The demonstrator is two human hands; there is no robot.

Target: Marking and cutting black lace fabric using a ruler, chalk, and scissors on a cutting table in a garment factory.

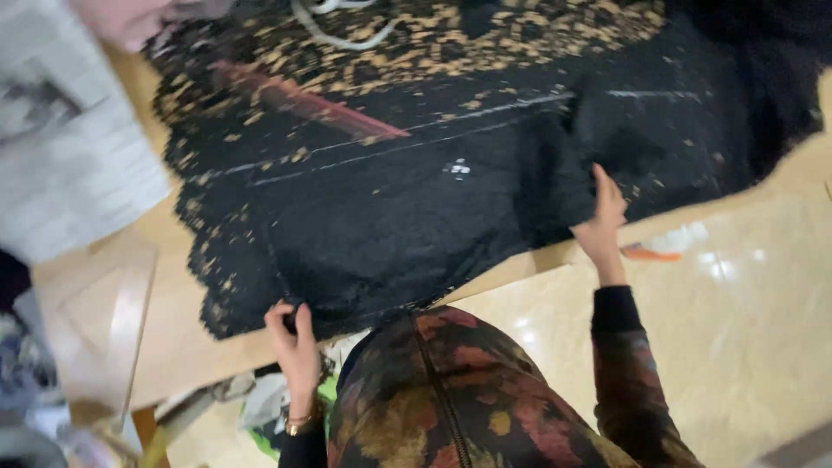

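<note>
A large black fabric with gold speckles along its far and left edges lies spread over a wooden table. My left hand grips the fabric's near edge at the table's front. My right hand pinches a folded part of the fabric near the table's right front edge. White chalk lines and a reddish streak cross the cloth.
A grey-white cloth lies at the table's left. White cord sits at the far edge. An orange object lies on the shiny cream floor to the right. Bags and clutter sit under the table's left end.
</note>
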